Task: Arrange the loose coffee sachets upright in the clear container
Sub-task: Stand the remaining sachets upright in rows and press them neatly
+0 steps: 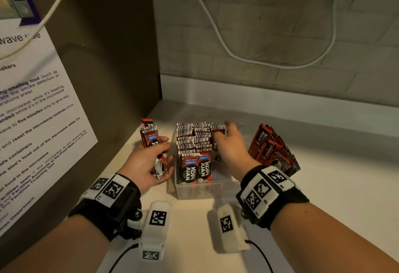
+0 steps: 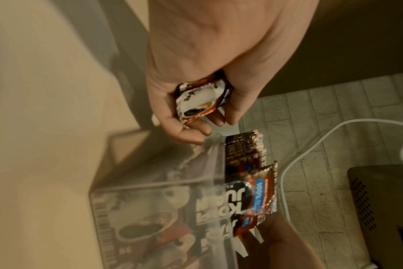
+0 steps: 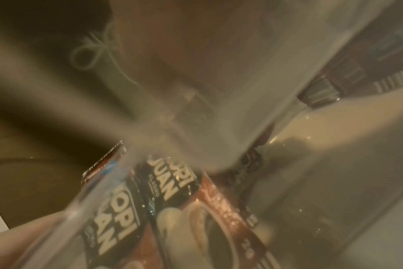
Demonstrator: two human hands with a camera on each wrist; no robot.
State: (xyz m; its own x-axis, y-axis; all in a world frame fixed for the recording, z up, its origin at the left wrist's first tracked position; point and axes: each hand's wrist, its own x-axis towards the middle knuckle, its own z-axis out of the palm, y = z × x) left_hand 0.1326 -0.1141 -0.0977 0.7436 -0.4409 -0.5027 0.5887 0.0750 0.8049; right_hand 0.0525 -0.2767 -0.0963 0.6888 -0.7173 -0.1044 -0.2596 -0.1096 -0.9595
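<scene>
A clear container [image 1: 194, 191] stands on the white counter, packed with rows of upright red-and-black coffee sachets [image 1: 194, 138]. My left hand [image 1: 164, 154] is just left of it and grips a bundle of sachets [image 1: 151, 136]; the left wrist view shows the bundle's [image 2: 200, 98] lower ends curled in my fingers [image 2: 196, 134]. My right hand [image 1: 222, 131] reaches into the container's far right side, thumb and forefinger pinching a sachet [image 1: 214, 146] that stands there. The right wrist view is blurred and shows sachets [image 3: 168, 191] through the container wall [image 3: 81, 209].
A loose pile of sachets [image 1: 272, 149] lies on the counter [image 1: 334, 186] right of the container. A dark side panel with a printed notice [image 1: 32, 110] closes the left. A white cable [image 1: 216, 35] hangs on the brick wall behind.
</scene>
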